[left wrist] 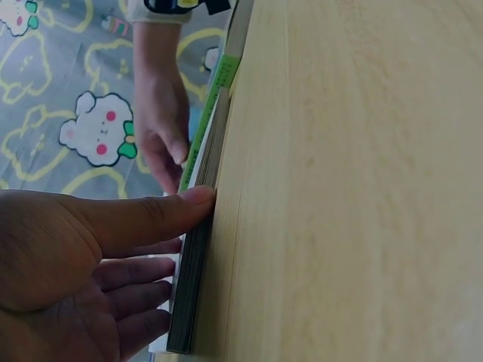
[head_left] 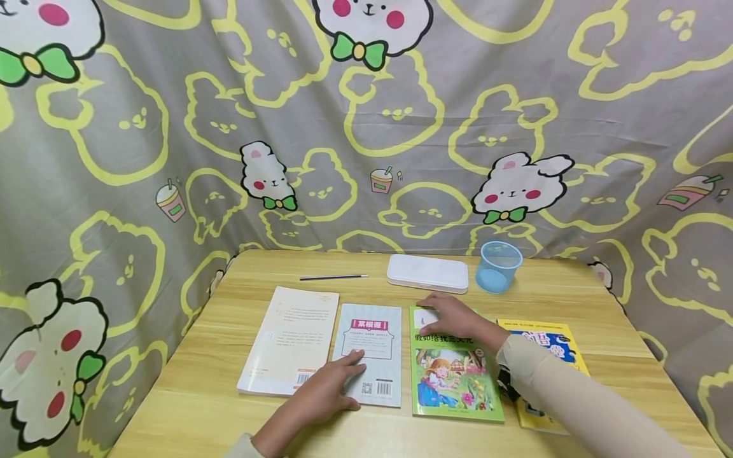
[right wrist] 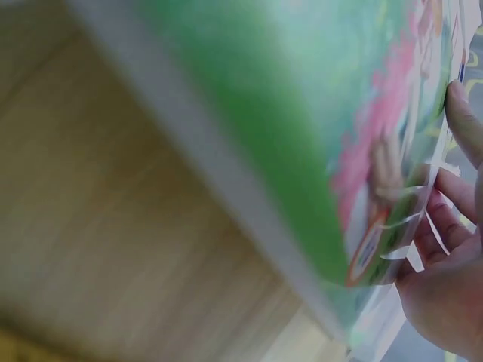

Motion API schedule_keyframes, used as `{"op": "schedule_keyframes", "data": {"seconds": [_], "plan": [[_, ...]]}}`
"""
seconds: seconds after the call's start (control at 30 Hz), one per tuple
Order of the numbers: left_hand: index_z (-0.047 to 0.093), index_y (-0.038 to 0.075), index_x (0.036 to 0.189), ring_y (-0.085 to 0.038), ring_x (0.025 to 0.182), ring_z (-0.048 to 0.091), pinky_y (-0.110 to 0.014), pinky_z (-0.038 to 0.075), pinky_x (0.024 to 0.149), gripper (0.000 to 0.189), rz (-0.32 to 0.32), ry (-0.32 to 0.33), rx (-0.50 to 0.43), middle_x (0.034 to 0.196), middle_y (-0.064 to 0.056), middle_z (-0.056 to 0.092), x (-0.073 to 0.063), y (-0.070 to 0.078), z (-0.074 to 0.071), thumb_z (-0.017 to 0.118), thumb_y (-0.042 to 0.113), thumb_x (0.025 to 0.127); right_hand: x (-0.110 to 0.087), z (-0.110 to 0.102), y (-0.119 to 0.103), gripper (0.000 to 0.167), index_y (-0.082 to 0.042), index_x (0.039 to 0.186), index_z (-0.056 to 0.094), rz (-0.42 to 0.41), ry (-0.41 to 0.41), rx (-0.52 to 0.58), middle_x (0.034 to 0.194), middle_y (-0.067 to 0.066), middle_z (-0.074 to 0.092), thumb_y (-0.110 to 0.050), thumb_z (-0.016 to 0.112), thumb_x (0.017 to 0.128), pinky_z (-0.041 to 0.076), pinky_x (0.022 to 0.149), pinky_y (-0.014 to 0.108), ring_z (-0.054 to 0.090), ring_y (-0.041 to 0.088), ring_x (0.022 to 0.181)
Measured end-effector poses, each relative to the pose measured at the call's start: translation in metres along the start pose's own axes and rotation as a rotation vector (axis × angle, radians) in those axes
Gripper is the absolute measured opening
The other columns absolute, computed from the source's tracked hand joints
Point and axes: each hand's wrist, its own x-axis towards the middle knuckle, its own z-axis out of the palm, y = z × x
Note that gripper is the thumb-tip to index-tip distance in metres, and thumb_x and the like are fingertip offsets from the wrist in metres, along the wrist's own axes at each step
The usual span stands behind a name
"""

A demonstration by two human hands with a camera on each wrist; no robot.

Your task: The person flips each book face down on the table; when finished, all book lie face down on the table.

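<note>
My left hand (head_left: 326, 391) lies over the lower left part of a pale blue book (head_left: 375, 321), its fingers extended on the cover. In the left wrist view the thumb (left wrist: 155, 219) touches the book's page edge (left wrist: 198, 279). My right hand (head_left: 455, 317) reaches over the top of a green picture book (head_left: 452, 385), fingertips near its upper left edge. The right wrist view shows loosely bent fingers (right wrist: 449, 219) beside the glossy green cover (right wrist: 294, 151). Both books lie flat on the table, side by side with a narrow gap.
Left of the pale blue book lies a cream book (head_left: 294, 337). A yellow book (head_left: 564, 334) is partly hidden under my right sleeve (head_left: 572, 394). Along the back of the wooden table (head_left: 183, 388) are a thin dark pencil (head_left: 334, 277), a white case (head_left: 426, 272) and a blue cup (head_left: 497, 270).
</note>
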Motion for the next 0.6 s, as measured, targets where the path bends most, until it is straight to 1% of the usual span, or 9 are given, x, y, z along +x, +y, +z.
{"op": "schedule_keyframes", "data": {"seconds": [0.1,0.33,0.5,0.6], "plan": [[0.063,0.001,0.139,-0.032,0.148,0.042,-0.048,0.038,0.118,0.071,-0.001,-0.003,-0.004,0.160,-0.010,0.045,0.000,0.000,0.000,0.091,0.018,0.075,-0.005,-0.003,0.008,0.074,-0.005,0.141,0.062,0.009,0.011,0.004,0.128,0.008,0.065,-0.046,0.085,0.083,0.054,0.093,0.043,0.063,0.022,0.108],[0.063,0.001,0.139,-0.032,0.148,0.042,-0.048,0.038,0.119,0.072,-0.010,-0.004,-0.001,0.160,-0.010,0.046,0.000,0.000,0.000,0.091,0.018,0.075,-0.019,-0.012,0.024,0.072,-0.004,0.139,0.064,-0.013,0.025,0.017,0.130,0.012,0.064,-0.046,0.083,0.084,0.053,0.098,0.052,0.062,0.033,0.116],[0.063,0.002,0.139,-0.032,0.148,0.042,-0.048,0.037,0.119,0.072,-0.014,-0.005,0.000,0.160,-0.009,0.045,0.000,0.000,0.000,0.091,0.019,0.075,-0.027,-0.019,0.032,0.070,-0.003,0.138,0.064,-0.018,0.028,0.021,0.129,0.013,0.064,-0.045,0.083,0.085,0.052,0.099,0.053,0.061,0.035,0.118],[0.063,0.002,0.139,-0.032,0.148,0.042,-0.048,0.037,0.119,0.073,-0.017,-0.008,-0.003,0.160,-0.010,0.045,0.000,0.001,0.000,0.091,0.019,0.074,-0.032,-0.023,0.037,0.068,-0.002,0.136,0.065,-0.023,0.035,0.023,0.131,0.015,0.064,-0.043,0.083,0.085,0.049,0.104,0.058,0.058,0.041,0.125]]}}
